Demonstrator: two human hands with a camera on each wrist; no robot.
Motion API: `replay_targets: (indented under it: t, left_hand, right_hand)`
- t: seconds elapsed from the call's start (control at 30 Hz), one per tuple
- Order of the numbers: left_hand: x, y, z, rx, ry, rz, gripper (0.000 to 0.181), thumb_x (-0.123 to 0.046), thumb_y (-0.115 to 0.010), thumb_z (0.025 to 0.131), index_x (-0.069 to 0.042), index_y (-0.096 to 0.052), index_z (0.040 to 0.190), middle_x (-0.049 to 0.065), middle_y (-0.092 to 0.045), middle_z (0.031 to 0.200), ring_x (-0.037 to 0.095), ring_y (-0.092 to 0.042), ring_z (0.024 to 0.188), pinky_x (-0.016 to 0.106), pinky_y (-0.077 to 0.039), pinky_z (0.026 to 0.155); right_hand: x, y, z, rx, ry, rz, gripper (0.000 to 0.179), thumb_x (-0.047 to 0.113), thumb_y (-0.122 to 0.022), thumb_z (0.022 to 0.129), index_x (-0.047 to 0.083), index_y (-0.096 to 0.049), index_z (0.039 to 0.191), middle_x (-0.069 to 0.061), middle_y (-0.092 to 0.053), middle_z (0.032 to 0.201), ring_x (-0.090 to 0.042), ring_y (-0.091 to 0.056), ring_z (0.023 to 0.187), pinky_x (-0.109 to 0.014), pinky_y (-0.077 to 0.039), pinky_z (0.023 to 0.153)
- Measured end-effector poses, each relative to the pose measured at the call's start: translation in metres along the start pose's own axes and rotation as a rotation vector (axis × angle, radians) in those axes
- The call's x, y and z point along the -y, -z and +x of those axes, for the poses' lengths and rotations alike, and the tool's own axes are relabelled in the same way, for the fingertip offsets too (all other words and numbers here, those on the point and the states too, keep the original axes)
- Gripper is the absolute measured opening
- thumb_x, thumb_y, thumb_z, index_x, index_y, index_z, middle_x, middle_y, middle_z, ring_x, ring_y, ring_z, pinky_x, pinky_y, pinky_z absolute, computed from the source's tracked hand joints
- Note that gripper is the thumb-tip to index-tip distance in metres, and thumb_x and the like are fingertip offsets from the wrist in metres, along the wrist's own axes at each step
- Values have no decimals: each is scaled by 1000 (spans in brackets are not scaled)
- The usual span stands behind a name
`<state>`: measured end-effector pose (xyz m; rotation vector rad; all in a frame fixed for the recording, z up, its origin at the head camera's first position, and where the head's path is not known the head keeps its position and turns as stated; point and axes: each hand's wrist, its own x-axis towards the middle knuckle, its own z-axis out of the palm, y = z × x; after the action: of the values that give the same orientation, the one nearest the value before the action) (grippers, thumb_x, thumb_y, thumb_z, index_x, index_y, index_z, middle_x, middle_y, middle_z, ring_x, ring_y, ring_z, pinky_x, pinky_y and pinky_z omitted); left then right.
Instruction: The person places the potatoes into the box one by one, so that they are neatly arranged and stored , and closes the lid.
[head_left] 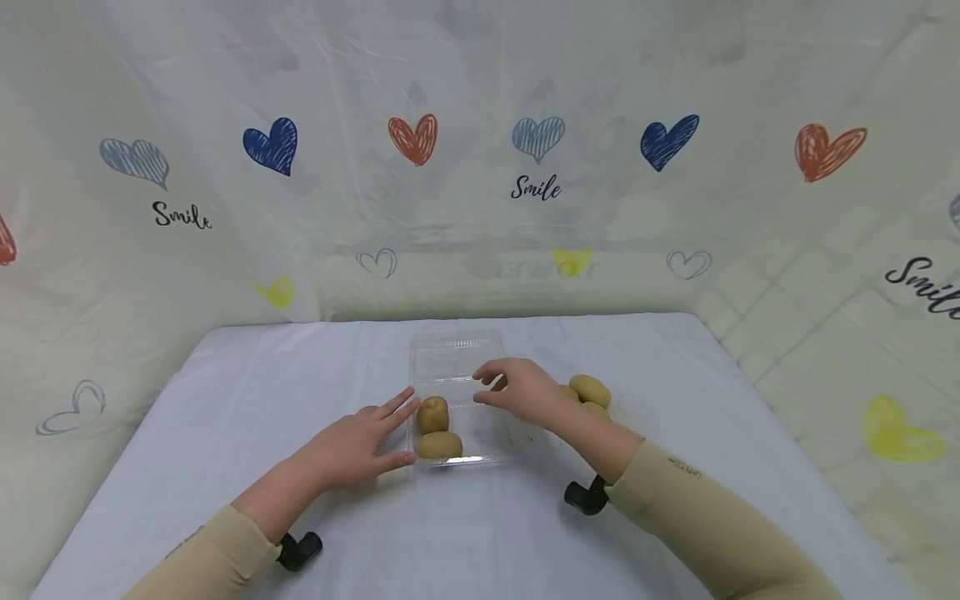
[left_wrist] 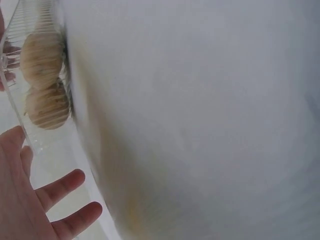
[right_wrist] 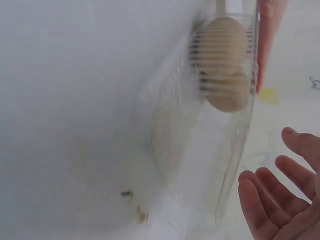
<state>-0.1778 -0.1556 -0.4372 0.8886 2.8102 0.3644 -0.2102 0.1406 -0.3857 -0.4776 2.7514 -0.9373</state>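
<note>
A clear plastic clamshell box [head_left: 480, 433] lies with its lid [head_left: 456, 342] folded back. In its left half are two potatoes, one [head_left: 432, 415] behind the other [head_left: 439, 446]. My left hand [head_left: 358, 446] has its fingers spread against the left side of the box, thumb near the front corner. In the left wrist view the potatoes [left_wrist: 42, 60] show through the ribbed wall. Over the right part of the box hovers my right hand [head_left: 521, 390], fingers loosely bent with nothing between them. The right wrist view shows that hand [right_wrist: 287, 200] apart from the box wall.
To the right of the box sits a small group of potatoes [head_left: 589, 390], partly hidden behind my right wrist. Dark crumbs [right_wrist: 127, 193] lie on the white tablecloth [head_left: 480, 533]. A curtain with printed hearts [head_left: 412, 139] hangs behind the table.
</note>
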Motion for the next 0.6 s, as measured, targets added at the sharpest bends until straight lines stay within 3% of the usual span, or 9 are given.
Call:
replay_targets:
  t: [0.2,0.43,0.6]
  left_hand:
    - [3,0,-1,-5,-6,-3,85,-74,-46,91,-31,-20,160,-13,-11,165,30,-42,138,53,-41,104]
    - [6,-1,-1,-12,-17,16,88,-79,-39,89,-31,-21,159,-12,-12,166,29,-43,137,53,-43,103]
    - [5,0,-1,-17,-24,22,87,-78,-41,90,-30,-22,159,-11,-13,166,29,-44,136,53,-43,102]
  right_hand:
    - [-16,20,-13,-54,-28,53,26,28,-75,89,19,-72,114,-1,-68,116,-17,-65,103,-31,-54,75]
    - [-45,41,-30,-74,-116,50,29,34,-74,90,22,-71,116,-1,-68,120,-19,-65,106,-41,-52,88]
    - [-68,58,-42,-87,-153,43,32,35,-71,92,20,-70,120,-7,-67,123,-22,-64,107,-41,-54,83]
